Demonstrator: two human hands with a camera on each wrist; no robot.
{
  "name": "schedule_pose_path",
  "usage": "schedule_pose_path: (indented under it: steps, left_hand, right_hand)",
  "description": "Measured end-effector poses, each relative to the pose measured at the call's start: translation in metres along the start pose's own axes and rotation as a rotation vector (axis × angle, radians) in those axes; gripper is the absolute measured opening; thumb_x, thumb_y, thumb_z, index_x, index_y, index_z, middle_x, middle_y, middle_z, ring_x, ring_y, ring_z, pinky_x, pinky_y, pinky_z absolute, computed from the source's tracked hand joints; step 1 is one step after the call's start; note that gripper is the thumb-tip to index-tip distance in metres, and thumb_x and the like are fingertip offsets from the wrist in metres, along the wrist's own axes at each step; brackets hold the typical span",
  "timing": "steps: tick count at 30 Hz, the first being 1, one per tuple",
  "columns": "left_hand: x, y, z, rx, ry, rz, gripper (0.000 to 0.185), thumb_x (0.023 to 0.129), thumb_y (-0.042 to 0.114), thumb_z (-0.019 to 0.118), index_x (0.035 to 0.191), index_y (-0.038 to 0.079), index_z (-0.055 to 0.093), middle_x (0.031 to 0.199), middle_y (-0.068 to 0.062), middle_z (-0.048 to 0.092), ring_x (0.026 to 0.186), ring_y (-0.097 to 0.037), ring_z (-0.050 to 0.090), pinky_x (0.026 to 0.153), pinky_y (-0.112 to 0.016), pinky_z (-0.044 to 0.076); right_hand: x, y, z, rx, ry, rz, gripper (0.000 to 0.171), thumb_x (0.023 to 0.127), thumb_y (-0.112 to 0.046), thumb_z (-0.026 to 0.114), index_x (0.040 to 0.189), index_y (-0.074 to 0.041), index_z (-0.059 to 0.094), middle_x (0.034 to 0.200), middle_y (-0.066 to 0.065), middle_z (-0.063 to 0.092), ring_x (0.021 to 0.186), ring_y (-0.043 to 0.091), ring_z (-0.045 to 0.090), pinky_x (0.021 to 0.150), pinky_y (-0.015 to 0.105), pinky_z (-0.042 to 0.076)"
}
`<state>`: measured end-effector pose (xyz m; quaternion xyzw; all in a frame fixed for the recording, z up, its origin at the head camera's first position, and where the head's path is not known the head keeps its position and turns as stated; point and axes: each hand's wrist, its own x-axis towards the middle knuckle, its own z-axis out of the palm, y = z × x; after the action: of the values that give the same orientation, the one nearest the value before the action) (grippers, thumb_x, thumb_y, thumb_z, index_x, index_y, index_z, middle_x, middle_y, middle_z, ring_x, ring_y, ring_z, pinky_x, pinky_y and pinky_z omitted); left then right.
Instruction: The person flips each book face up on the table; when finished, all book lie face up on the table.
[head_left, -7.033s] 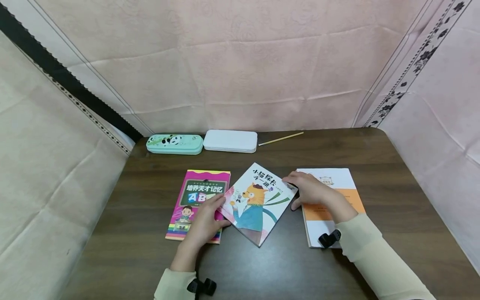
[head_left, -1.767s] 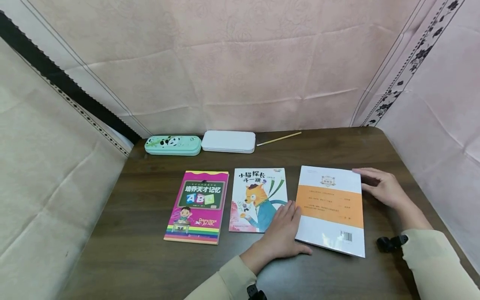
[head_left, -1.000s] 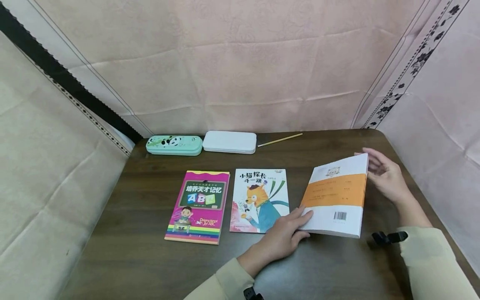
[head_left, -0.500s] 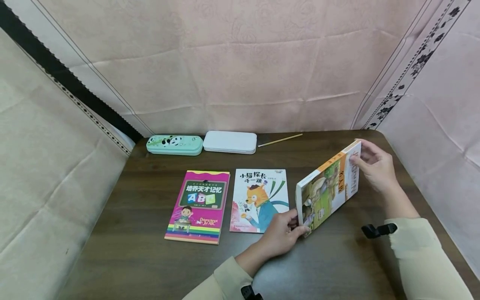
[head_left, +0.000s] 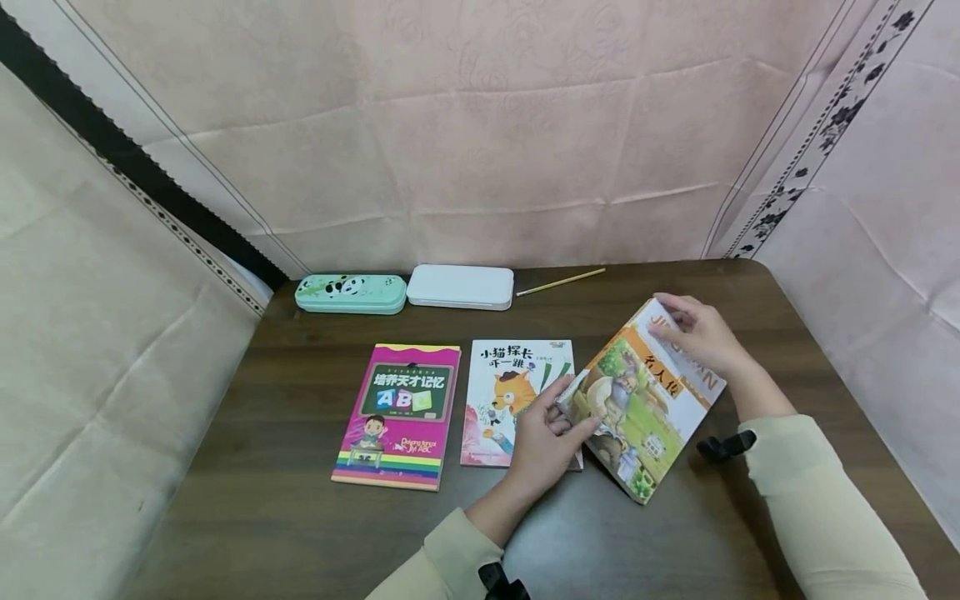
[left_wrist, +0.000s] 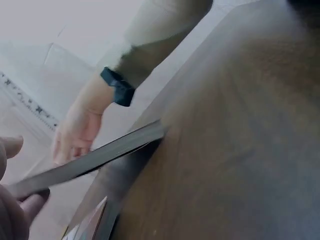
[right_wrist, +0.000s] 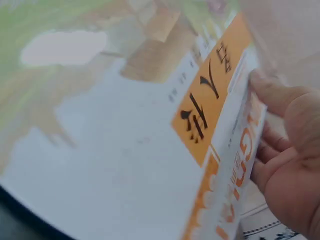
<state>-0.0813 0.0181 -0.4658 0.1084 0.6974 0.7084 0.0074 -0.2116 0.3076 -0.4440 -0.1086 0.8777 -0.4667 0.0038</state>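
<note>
Both hands hold a thick paperback book [head_left: 633, 417], its green, white and orange front cover facing up and tilted above the table. My left hand [head_left: 542, 437] pinches its left corner, thumb on the cover. At the upper right edge my right hand [head_left: 701, 335] grips it; the right wrist view shows the thumb on the cover [right_wrist: 135, 140] and fingers behind. In the left wrist view the book's page edge [left_wrist: 100, 159] is seen side-on. A cat picture book [head_left: 487, 425] lies flat, partly covered by my left hand and the held book. Left of it lies a pink ABC book [head_left: 408, 433].
Along the back of the brown wooden table [head_left: 285, 517] lie a mint panda pencil case [head_left: 378, 296], a white case [head_left: 461, 287] and a thin yellowish stick [head_left: 561, 282]. Pale cloth [head_left: 480, 167] hangs behind and at both sides.
Seven seconds ago both hands held the cat book at an angle; it now lies straight. Since then the thick book, back cover up, has been lifted, turned front up and brought left.
</note>
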Motion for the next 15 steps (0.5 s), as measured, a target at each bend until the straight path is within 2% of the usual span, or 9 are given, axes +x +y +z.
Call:
schedule_pose_path:
  steps: [3, 6, 8, 10, 12, 15]
  left_hand:
    - [0.003, -0.003, -0.004, 0.027, 0.043, -0.003, 0.054, 0.09, 0.011, 0.078, 0.139, -0.001, 0.058, 0.132, -0.022, 0.063, 0.116, -0.025, 0.066, 0.092, -0.031, 0.056]
    - [0.005, -0.007, -0.007, 0.155, 0.053, 0.001, 0.045, 0.091, 0.015, 0.077, 0.131, -0.001, 0.064, 0.137, -0.019, 0.061, 0.128, -0.025, 0.058, 0.105, -0.036, 0.048]
    - [0.007, -0.008, -0.009, 0.229, 0.049, 0.02, 0.042, 0.092, 0.018, 0.076, 0.129, 0.0, 0.067, 0.136, -0.016, 0.063, 0.129, -0.026, 0.057, 0.108, -0.039, 0.046]
    - [0.01, -0.008, -0.012, 0.284, 0.043, 0.047, 0.04, 0.093, 0.021, 0.074, 0.128, 0.001, 0.068, 0.135, -0.014, 0.064, 0.129, -0.027, 0.057, 0.109, -0.042, 0.045]
    - [0.014, -0.007, -0.015, 0.304, 0.028, 0.063, 0.04, 0.094, 0.021, 0.073, 0.128, 0.001, 0.067, 0.138, -0.014, 0.062, 0.131, -0.027, 0.056, 0.11, -0.044, 0.043]
    - [0.021, -0.006, -0.02, 0.321, -0.03, 0.052, 0.042, 0.096, 0.023, 0.071, 0.131, 0.002, 0.066, 0.141, -0.014, 0.06, 0.134, -0.026, 0.053, 0.11, -0.044, 0.043]
  right_hand:
    - [0.003, 0.008, 0.008, -0.069, -0.092, 0.05, 0.066, 0.101, -0.034, 0.064, 0.155, -0.005, 0.04, 0.142, 0.025, 0.053, 0.113, 0.03, 0.062, 0.082, 0.021, 0.05]
    - [0.004, 0.017, 0.016, -0.092, -0.152, 0.074, 0.065, 0.101, -0.036, 0.063, 0.154, -0.004, 0.041, 0.143, 0.025, 0.053, 0.123, 0.039, 0.056, 0.094, 0.038, 0.049]
    - [0.002, 0.021, 0.018, -0.11, -0.166, 0.082, 0.064, 0.101, -0.037, 0.063, 0.153, -0.004, 0.042, 0.143, 0.024, 0.052, 0.127, 0.041, 0.052, 0.1, 0.05, 0.045]
    - [-0.002, 0.024, 0.018, -0.14, -0.161, 0.085, 0.065, 0.101, -0.038, 0.063, 0.152, -0.004, 0.043, 0.142, 0.023, 0.051, 0.128, 0.042, 0.05, 0.103, 0.056, 0.041]
    - [-0.006, 0.025, 0.016, -0.171, -0.146, 0.077, 0.063, 0.1, -0.037, 0.064, 0.15, -0.002, 0.045, 0.139, 0.023, 0.052, 0.127, 0.042, 0.05, 0.103, 0.059, 0.041]
    - [-0.016, 0.026, 0.01, -0.224, -0.123, 0.055, 0.06, 0.1, -0.033, 0.066, 0.146, 0.001, 0.048, 0.133, 0.024, 0.055, 0.123, 0.042, 0.053, 0.101, 0.059, 0.043]
